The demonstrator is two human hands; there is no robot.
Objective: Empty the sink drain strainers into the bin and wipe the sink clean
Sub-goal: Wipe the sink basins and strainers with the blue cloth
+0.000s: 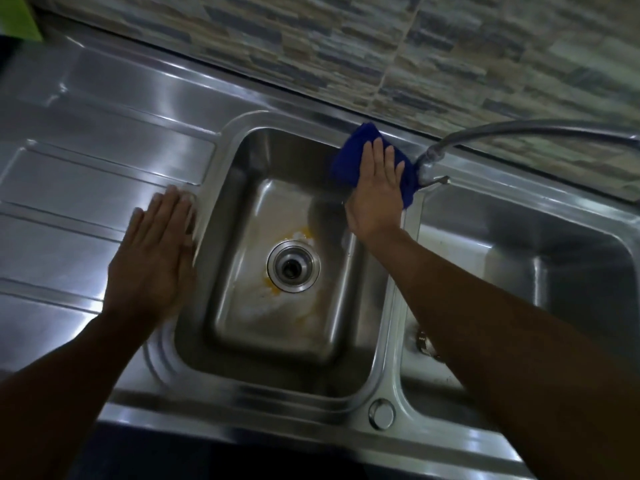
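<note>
A steel double sink fills the view. The left basin (242, 188) has an open drain (292, 266) with yellow and white residue around it. My right hand (375, 194) lies flat with straight fingers on a blue cloth (349, 152), pressing it against the basin's far right corner by the divider. My left hand (156, 258) rests flat on the draining board (86, 188) at the basin's left rim. The right basin (519, 251) lies partly under my right forearm. No strainer is visible in the left drain.
A tap (427, 164) with a grey flexible hose (536, 128) stands behind the divider, close to the cloth. A stone-pattern tiled wall (346, 46) backs the sink. A round steel cap (381, 414) sits on the front rim. A green object (17, 15) shows at top left.
</note>
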